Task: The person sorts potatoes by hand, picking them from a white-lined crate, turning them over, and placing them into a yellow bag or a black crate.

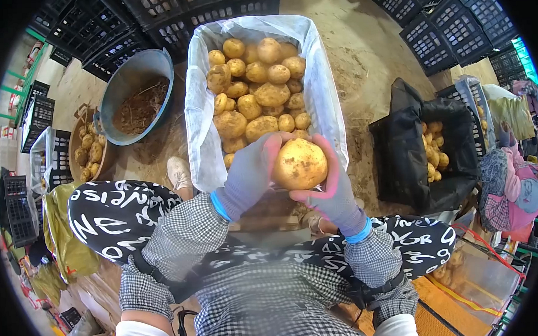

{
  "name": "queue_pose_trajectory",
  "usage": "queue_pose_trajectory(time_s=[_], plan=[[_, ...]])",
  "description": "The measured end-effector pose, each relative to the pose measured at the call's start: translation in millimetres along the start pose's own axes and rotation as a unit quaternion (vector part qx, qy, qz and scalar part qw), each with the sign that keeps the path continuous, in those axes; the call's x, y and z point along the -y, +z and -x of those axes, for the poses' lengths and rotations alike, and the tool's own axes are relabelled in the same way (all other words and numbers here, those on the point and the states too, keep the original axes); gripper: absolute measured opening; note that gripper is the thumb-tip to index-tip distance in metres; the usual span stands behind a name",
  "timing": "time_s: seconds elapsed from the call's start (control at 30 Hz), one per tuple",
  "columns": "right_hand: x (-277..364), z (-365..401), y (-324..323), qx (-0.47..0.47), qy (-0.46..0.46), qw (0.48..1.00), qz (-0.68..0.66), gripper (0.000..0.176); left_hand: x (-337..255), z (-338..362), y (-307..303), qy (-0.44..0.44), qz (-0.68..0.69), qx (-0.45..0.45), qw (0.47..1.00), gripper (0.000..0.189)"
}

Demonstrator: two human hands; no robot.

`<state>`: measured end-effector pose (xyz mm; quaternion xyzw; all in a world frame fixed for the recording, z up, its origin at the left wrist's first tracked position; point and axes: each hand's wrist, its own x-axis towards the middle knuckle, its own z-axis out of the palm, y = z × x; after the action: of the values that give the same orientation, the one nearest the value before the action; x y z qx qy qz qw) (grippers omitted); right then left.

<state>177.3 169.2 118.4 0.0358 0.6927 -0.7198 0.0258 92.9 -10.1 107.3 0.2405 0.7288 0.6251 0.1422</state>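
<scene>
A large potato (301,164) with brown patches is held between both gloved hands. My left hand (251,172), in a grey glove with pink fingertips, grips its left side. My right hand (332,192) closes on its right and lower side. Just beyond the hands stands a crate with a white liner (199,111), filled with several potatoes (272,94) of mixed sizes. The held potato is over the near end of this crate.
At the left are a blue tub (167,67) with soil and a basket of potatoes (89,149). A black-lined crate (395,162) with potatoes stands right. Stacked black crates (455,28) fill the back. Another person (519,187) is at the far right.
</scene>
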Motion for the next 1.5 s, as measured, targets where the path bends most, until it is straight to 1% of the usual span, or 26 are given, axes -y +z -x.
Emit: queue_pose_trajectory(time_s=[0.13, 0.2, 0.3, 0.33, 0.4, 0.5, 0.57, 0.63, 0.7, 0.8, 0.9, 1.0, 1.1, 1.13, 1.17, 1.2, 1.3, 1.4, 1.5], plan=[[7.2, -3.7, -3.9, -0.012, 0.028, 0.997, -0.076, 0.112, -12.4, -0.3, -5.2, -0.057, 0.118, 0.065, 0.989, 0.070], [8.9, -2.1, -1.9, -0.023, 0.042, 0.991, -0.125, 0.112, -15.0, 0.1, -4.4, -0.079, 0.151, 0.071, 0.983, 0.069], [5.4, -3.1, -3.6, -0.017, 0.027, 0.994, -0.106, 0.109, -19.8, -0.5, -3.6, -0.086, 0.147, 0.059, 0.984, 0.067], [3.4, -3.9, -4.3, -0.014, 0.013, 0.996, -0.083, 0.108, -25.6, -0.2, -0.6, -0.052, 0.063, 0.034, 0.996, 0.059], [-0.1, -5.4, -5.3, -0.007, -0.013, 0.999, -0.036, 0.106, -38.8, 2.7, 6.4, 0.017, -0.104, -0.018, 0.994, 0.047], [1.9, -1.6, 1.0, -0.018, -0.014, 0.999, -0.033, 0.105, -20.3, 4.3, 6.2, 0.038, -0.042, -0.037, 0.998, 0.048], [-2.2, 1.3, 3.6, -0.015, -0.008, 0.999, -0.045, 0.104, -10.6, 3.1, 2.6, 0.015, -0.001, -0.020, 1.000, 0.048], [-2.9, 1.4, 4.1, -0.013, 0.003, 0.998, -0.060, 0.104, -15.1, 1.9, 0.7, -0.001, 0.014, -0.014, 1.000, 0.049], [-0.2, -1.6, 2.7, -0.011, 0.019, 0.997, -0.076, 0.104, -23.7, 1.4, -0.5, -0.011, 0.003, -0.017, 1.000, 0.049], [-3.7, -1.1, 0.3, -0.006, -0.008, 0.998, -0.068, 0.105, -26.7, 2.1, 1.7, -0.001, 0.005, -0.024, 1.000, 0.049], [-2.6, -0.6, 2.9, -0.010, 0.020, 0.989, -0.149, 0.107, -28.5, 2.3, 2.0, -0.014, 0.001, -0.025, 1.000, 0.048], [-2.0, 0.5, 1.8, -0.010, 0.032, 0.987, -0.154, 0.110, -28.3, 2.3, 1.9, -0.006, -0.021, -0.028, 0.999, 0.045], [6.6, 1.6, 3.4, -0.019, 0.059, 0.981, -0.185, 0.106, -28.2, 2.3, -3.0, -0.018, -0.030, 0.026, 0.999, 0.048], [5.5, 1.7, 3.4, -0.028, 0.004, 0.999, -0.042, 0.103, -28.4, 3.9, 1.1, -0.009, -0.056, -0.001, 0.998, 0.044], [3.3, 2.4, 3.4, -0.037, -0.052, 0.993, 0.103, 0.100, -28.5, 7.7, 9.1, -0.001, -0.081, -0.029, 0.996, 0.040], [2.6, 3.3, 3.8, -0.044, -0.107, 0.963, 0.245, 0.098, -27.0, 10.1, 13.8, 0.007, -0.106, -0.057, 0.993, 0.037], [7.0, 8.1, 11.5, -0.061, -0.138, 0.935, 0.320, 0.091, -16.2, 9.2, 14.0, 0.066, -0.094, -0.096, 0.989, 0.032], [2.9, 6.1, 7.2, 0.024, -0.241, 0.866, 0.438, 0.092, -23.9, 0.1, 3.1, -0.084, -0.206, -0.044, 0.974, 0.029], [-1.8, 9.9, 11.8, 0.009, -0.199, 0.906, 0.374, 0.094, -20.7, -3.9, -0.2, -0.113, -0.220, -0.029, 0.969, 0.037]])
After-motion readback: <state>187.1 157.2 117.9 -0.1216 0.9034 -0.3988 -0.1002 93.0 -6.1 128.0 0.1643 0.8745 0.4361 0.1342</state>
